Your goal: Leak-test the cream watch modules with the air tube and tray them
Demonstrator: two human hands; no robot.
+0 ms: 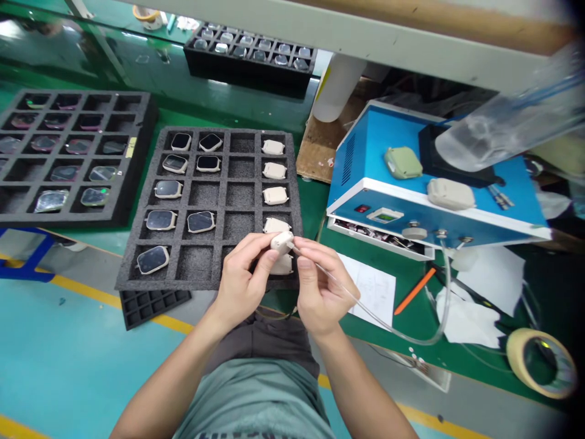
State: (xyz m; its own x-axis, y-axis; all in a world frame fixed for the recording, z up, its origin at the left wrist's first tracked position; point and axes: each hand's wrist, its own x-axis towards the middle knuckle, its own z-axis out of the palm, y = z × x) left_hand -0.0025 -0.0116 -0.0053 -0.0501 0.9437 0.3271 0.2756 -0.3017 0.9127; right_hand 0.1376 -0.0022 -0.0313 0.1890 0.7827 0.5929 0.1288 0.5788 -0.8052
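Note:
Between the fingers of my left hand (244, 277) is a cream watch case (282, 242), tilted with its edge toward me. My right hand (324, 283) pinches the end of a clear tube (379, 320) against the side of that case; the exact contact is hidden by the fingers. The tube curves right and up to a blue machine (351, 161). Both hands hover over the front right corner of a grey foam tray (196, 279). Its left columns hold watches with dark screens, such as one watch (153, 260), and its right column holds cream cases (275, 196).
Another foam tray (150, 122) of watches lies left, and a black tray (247, 73) stands behind. Atop the machine sit a green case (403, 163) and a cream case (451, 194). Right are paper (370, 289), an orange stick (415, 291) and a tape roll (514, 360). A shelf edge (411, 52) overhangs.

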